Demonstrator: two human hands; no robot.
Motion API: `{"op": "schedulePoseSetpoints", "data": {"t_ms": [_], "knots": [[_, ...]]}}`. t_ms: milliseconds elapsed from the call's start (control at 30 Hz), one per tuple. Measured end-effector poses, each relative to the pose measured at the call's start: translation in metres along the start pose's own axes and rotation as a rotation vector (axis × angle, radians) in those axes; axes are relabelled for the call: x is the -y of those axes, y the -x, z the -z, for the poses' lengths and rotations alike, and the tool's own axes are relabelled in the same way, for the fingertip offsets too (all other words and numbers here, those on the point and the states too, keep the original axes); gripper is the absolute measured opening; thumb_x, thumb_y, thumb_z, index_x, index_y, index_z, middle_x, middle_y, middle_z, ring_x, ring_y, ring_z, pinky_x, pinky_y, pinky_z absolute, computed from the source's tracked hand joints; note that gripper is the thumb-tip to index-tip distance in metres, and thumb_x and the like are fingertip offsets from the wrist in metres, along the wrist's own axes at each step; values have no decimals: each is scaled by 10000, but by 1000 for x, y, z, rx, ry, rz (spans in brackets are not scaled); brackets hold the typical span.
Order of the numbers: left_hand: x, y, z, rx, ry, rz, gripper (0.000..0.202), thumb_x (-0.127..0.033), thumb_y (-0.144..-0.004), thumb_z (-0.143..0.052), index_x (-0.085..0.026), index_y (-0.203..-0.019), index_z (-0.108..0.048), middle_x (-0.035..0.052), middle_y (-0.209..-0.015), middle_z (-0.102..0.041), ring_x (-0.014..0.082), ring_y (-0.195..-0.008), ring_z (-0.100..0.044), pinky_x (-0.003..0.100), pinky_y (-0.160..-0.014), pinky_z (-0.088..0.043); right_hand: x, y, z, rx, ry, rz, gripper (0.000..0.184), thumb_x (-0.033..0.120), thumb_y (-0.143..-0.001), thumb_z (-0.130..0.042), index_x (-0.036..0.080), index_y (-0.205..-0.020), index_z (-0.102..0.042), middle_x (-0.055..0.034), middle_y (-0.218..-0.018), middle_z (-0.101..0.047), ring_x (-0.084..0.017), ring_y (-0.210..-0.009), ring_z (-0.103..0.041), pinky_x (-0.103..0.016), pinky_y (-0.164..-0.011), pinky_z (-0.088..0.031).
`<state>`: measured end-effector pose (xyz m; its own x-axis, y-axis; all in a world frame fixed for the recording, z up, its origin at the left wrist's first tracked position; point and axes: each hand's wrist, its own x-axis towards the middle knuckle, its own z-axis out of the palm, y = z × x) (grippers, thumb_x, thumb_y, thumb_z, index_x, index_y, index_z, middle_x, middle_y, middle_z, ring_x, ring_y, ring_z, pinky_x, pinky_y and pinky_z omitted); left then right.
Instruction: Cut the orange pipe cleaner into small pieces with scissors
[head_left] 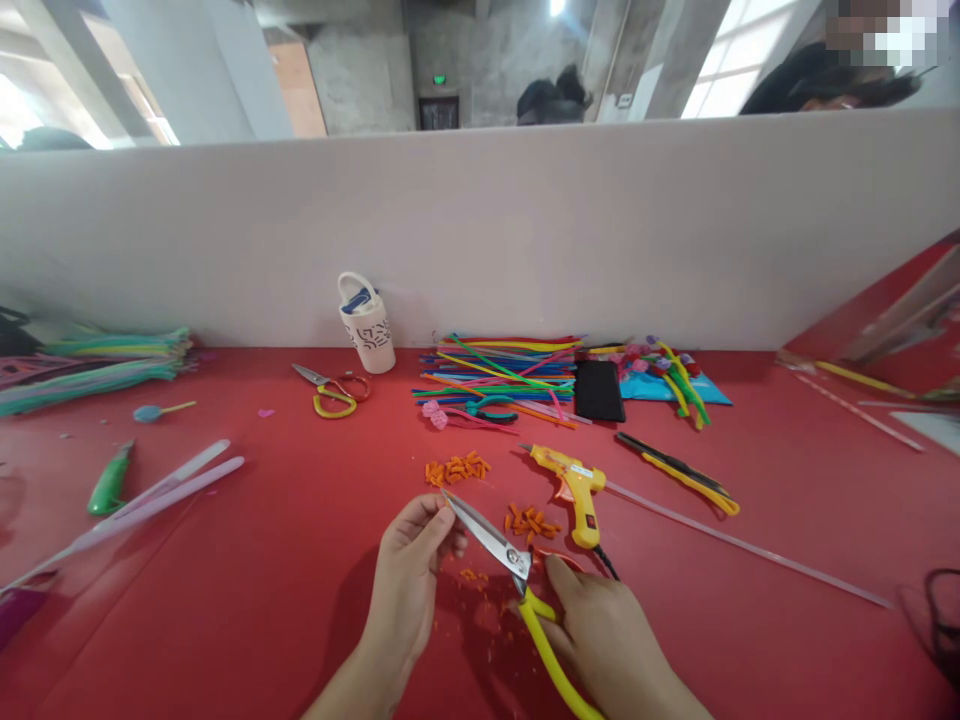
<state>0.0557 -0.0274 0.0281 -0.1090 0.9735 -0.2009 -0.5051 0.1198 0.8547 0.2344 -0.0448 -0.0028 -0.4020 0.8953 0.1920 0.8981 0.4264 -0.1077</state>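
Note:
My right hand (600, 640) grips the yellow handles of a pair of scissors (495, 545), whose steel blades point up and left. My left hand (411, 570) pinches its fingertips together right at the blade tips; what it holds is too small to make out. Small orange cut pieces (456, 467) lie in two little heaps just beyond the blades, with crumbs under the scissors. A yellow glue gun (574, 490) lies to the right of the pieces, its clear glue stick trailing right.
A stack of coloured pipe cleaners (499, 375), a black phone (598, 390), a second pair of scissors (334, 390) and a small white bag (367, 325) sit by the white divider. A green cutter (109, 485) and pale sticks lie left. Another person is behind the divider.

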Motion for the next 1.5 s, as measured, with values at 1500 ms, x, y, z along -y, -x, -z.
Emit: {"op": "schedulePoseSetpoints", "data": {"t_ms": [1500], "knots": [[15,9,-5,453,-351,393,79,-185,-640,-585,-130,-588,-560,1,-467,-566,80,-360,-472,192,-395,-363,16,-21,28,170,-1144,-343,84,242,-694,-456,203,-632,-415,75,-479,-389,-54,-365,-331,-168,-357,-281]]}}
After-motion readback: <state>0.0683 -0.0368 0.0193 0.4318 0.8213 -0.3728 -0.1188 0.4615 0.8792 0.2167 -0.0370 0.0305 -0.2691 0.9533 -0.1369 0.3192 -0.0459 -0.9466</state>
